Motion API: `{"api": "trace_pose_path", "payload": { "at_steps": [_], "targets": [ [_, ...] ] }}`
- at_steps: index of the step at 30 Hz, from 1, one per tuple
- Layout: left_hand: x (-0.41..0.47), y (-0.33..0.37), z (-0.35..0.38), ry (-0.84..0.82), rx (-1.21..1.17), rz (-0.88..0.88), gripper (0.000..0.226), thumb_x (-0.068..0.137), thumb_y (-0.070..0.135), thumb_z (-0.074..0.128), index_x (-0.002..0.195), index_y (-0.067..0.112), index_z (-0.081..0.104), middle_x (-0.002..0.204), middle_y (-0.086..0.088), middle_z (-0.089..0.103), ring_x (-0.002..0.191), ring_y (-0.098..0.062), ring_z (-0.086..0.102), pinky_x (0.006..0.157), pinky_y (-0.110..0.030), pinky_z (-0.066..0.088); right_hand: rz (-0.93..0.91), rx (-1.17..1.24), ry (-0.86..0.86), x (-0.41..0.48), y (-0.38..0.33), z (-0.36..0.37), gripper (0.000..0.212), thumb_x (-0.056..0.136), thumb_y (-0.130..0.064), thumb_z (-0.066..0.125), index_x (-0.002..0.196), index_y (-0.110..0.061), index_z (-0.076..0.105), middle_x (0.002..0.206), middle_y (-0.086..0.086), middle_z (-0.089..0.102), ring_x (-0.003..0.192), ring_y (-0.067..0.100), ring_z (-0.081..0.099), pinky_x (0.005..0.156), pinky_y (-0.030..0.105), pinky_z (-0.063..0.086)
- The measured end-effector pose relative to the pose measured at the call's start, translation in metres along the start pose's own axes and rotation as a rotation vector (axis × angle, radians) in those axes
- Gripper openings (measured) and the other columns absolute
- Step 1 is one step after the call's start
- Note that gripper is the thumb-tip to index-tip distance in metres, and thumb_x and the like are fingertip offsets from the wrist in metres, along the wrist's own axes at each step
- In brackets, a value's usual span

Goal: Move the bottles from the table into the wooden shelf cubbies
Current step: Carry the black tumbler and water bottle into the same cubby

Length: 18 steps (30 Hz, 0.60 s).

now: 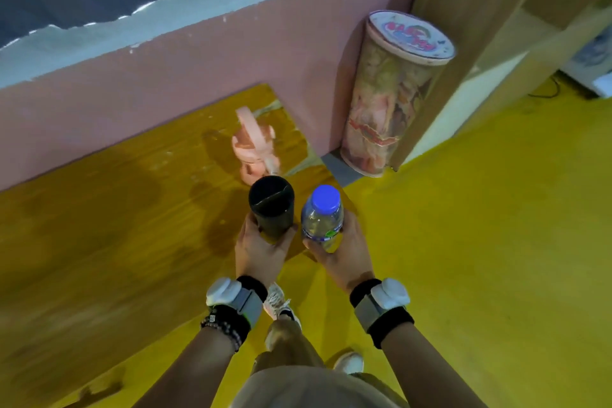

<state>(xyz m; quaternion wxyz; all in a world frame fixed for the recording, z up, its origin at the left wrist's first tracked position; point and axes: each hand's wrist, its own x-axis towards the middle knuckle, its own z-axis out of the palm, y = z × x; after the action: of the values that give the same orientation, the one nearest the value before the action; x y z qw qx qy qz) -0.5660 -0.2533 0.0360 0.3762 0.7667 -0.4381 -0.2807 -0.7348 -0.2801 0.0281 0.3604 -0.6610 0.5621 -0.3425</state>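
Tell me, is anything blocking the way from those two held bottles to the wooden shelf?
Nothing visible does. The left hand holds the black bottle, the right hand the water bottle; open yellow floor leads toward the wooden shelf.

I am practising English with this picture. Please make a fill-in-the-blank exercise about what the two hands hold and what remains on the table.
1. The left hand holds a tumbler whose colour is ____.
2. The clear water bottle in the right hand has a cap coloured ____.
3. The bottle left standing on the wooden table, near the wall, is coloured ____.
4. The floor beside the table is coloured ____.

Missing words: black; blue; pink; yellow
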Motion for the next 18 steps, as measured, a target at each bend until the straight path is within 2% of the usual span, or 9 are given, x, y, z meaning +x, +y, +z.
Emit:
{"api": "trace_pose_path", "payload": {
  "at_steps": [3,6,8,12,18],
  "targets": [
    [-0.025,0.024,0.018,-0.048,-0.007,0.043,0.068,0.071,0.039,0.081,0.128,0.011,0.058,0.116,-0.006,0.071,0.106,-0.028,0.067,0.083,-0.029,0.048,0.002,0.046,0.043,-0.024,0.014,-0.031,0.071,0.077,-0.026,0.086,0.136,-0.012,0.048,0.122,-0.008,0.052,0.106,-0.006,0.045,0.084,-0.003,0.034],
    [-0.055,0.052,0.039,-0.111,-0.017,0.090,0.066,0.075,0.036,0.086,0.130,0.018,0.055,0.112,0.007,0.068,0.106,-0.025,0.068,0.084,-0.028,0.050,-0.009,0.054,0.112,-0.051,0.024,-0.072,0.071,0.080,-0.031,0.083,0.139,-0.017,0.046,0.125,-0.012,0.051,0.111,0.002,0.049,0.087,0.001,0.036],
    [-0.076,0.075,0.054,-0.155,-0.032,0.149,0.068,0.076,0.037,0.086,0.133,0.028,0.049,0.113,0.011,0.065,0.110,-0.022,0.067,0.089,-0.031,0.053,-0.010,0.027,0.181,-0.068,0.032,-0.103,0.071,0.081,-0.033,0.082,0.140,-0.017,0.046,0.126,-0.009,0.053,0.111,0.006,0.050,0.090,0.009,0.039],
    [-0.093,0.110,0.070,-0.196,-0.077,0.185,0.076,0.071,0.049,0.085,0.130,0.047,0.035,0.127,0.001,0.067,0.116,-0.022,0.066,0.099,-0.046,0.055,-0.011,-0.037,0.279,-0.075,0.040,-0.144,0.072,0.081,-0.038,0.081,0.139,-0.011,0.049,0.126,0.003,0.056,0.114,0.013,0.051,0.093,0.026,0.047],
    [-0.104,0.177,0.107,-0.259,-0.088,0.308,0.066,0.077,0.045,0.085,0.123,0.047,0.038,0.118,0.007,0.067,0.112,-0.016,0.063,0.099,-0.042,0.054,0.017,-0.045,0.437,-0.070,0.049,-0.214,0.077,0.079,-0.040,0.081,0.143,-0.015,0.046,0.129,0.002,0.052,0.119,0.012,0.048,0.096,0.031,0.048]
  ]
}}
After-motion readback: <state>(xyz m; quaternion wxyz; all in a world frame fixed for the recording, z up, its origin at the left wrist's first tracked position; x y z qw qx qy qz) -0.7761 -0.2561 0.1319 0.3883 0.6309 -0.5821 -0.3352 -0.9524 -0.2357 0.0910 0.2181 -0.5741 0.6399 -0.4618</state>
